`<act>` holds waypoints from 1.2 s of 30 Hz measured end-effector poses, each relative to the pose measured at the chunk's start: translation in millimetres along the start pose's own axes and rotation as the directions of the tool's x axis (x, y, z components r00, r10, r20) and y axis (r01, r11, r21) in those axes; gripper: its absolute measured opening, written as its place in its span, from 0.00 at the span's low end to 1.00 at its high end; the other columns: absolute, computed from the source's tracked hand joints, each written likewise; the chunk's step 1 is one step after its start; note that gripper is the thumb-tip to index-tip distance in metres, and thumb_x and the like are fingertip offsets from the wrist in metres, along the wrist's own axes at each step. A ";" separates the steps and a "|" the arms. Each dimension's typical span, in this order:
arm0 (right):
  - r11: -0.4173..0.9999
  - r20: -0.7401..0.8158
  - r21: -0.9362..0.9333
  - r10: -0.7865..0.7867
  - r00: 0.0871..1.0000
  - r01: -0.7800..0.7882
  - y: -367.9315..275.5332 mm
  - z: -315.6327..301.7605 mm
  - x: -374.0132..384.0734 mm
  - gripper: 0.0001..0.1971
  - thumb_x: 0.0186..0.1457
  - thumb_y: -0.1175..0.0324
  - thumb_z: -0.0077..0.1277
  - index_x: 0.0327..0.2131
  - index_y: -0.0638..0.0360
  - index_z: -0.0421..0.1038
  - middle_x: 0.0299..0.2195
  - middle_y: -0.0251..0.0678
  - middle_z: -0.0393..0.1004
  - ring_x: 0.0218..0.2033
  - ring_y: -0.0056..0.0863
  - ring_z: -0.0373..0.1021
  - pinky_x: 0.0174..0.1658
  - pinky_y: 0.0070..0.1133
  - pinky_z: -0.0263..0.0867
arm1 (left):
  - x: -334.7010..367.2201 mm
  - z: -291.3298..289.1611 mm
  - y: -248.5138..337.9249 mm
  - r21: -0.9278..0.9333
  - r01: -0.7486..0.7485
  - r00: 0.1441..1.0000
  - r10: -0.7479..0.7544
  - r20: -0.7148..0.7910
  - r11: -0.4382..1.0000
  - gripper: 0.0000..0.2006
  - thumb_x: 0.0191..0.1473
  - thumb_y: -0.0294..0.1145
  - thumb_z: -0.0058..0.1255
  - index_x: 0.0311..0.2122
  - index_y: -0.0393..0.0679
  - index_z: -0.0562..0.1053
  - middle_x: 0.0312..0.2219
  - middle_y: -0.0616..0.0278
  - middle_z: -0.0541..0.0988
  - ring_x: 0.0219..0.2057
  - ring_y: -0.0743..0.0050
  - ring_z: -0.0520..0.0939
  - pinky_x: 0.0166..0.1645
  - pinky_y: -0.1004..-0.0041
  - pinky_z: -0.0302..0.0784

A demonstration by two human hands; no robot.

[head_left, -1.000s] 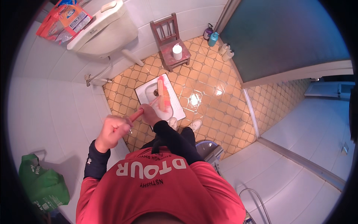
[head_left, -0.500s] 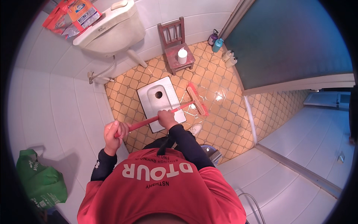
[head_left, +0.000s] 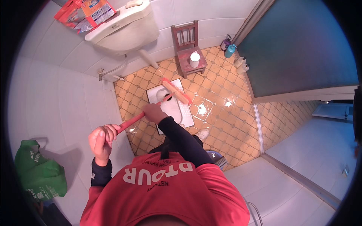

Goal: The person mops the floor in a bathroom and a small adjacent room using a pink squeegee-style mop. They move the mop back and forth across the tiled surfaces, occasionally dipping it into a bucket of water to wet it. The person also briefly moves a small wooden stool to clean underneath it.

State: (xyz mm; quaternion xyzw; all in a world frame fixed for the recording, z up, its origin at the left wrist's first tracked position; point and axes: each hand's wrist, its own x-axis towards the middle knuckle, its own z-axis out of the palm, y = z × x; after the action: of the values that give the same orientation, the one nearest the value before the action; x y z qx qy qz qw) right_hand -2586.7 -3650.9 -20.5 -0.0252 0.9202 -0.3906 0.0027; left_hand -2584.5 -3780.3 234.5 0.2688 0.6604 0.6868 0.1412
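My left hand (head_left: 102,141) is closed round the top end of a red broom handle (head_left: 132,121). Farther down the same handle, my right hand (head_left: 154,113) grips it, with its arm reaching forward and left. The pole slants away to the right and ends in a wide broom head (head_left: 176,92) with red-orange bristles. That head lies across the far right part of a white squat toilet (head_left: 187,117), partly hiding it; whether it touches the rim I cannot tell.
A wooden chair (head_left: 187,56) bears a white pump bottle (head_left: 194,60). Several bottles (head_left: 230,51) line the glass partition (head_left: 298,49). A cistern (head_left: 124,32) hangs above, a green bag (head_left: 39,171) at left. By my foot (head_left: 203,133) stands a blue-rimmed basin (head_left: 215,156).
The broom head has swung left from the tiles onto the squat toilet. Both hands have shifted left with the handle, still gripping it. The view has turned slightly left.
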 end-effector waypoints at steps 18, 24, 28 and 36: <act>0.941 0.286 0.137 -0.337 0.897 0.310 -30.2 8.6 18.1 0.02 0.35 0.72 0.49 0.18 0.57 0.69 0.21 0.40 0.69 0.25 0.39 0.67 0.29 0.30 0.62 | -17.4 -33.8 15.9 0.331 -0.317 0.906 0.181 0.383 0.889 0.04 0.31 0.25 0.45 0.13 0.40 0.63 0.12 0.63 0.69 0.22 0.63 0.76 0.35 0.62 0.71; 0.864 -0.055 0.367 -0.350 0.935 0.344 -40.9 53.7 49.7 0.04 0.35 0.70 0.49 0.19 0.56 0.66 0.19 0.40 0.67 0.23 0.39 0.66 0.27 0.29 0.60 | -36.1 -25.2 -10.9 0.397 -0.116 0.992 0.085 0.095 0.910 0.07 0.37 0.21 0.40 0.12 0.38 0.61 0.11 0.61 0.68 0.14 0.68 0.71 0.26 0.68 0.73; 0.827 -0.067 0.536 -0.160 0.985 0.171 3.8 119.9 49.9 0.07 0.36 0.66 0.51 0.19 0.56 0.66 0.17 0.41 0.67 0.22 0.40 0.65 0.26 0.29 0.60 | -23.7 0.4 -70.7 0.573 -0.076 0.990 -0.007 0.141 0.816 0.07 0.40 0.19 0.37 0.15 0.35 0.63 0.14 0.60 0.69 0.16 0.69 0.71 0.30 0.66 0.73; 0.845 0.051 0.504 -0.238 0.970 0.181 -43.2 48.4 18.7 0.05 0.36 0.68 0.49 0.18 0.59 0.66 0.18 0.44 0.68 0.22 0.41 0.66 0.26 0.29 0.60 | -18.2 -33.0 -29.1 0.130 -0.106 0.994 0.103 0.028 0.986 0.09 0.42 0.19 0.35 0.14 0.37 0.62 0.13 0.60 0.69 0.17 0.69 0.71 0.35 0.64 0.73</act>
State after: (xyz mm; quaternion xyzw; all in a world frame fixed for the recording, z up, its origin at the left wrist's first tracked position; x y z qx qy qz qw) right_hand -2602.2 -3716.5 -22.8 -0.1456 0.7792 -0.6094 0.0177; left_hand -2592.7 -3815.2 203.1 0.3191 0.6875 0.6455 0.0939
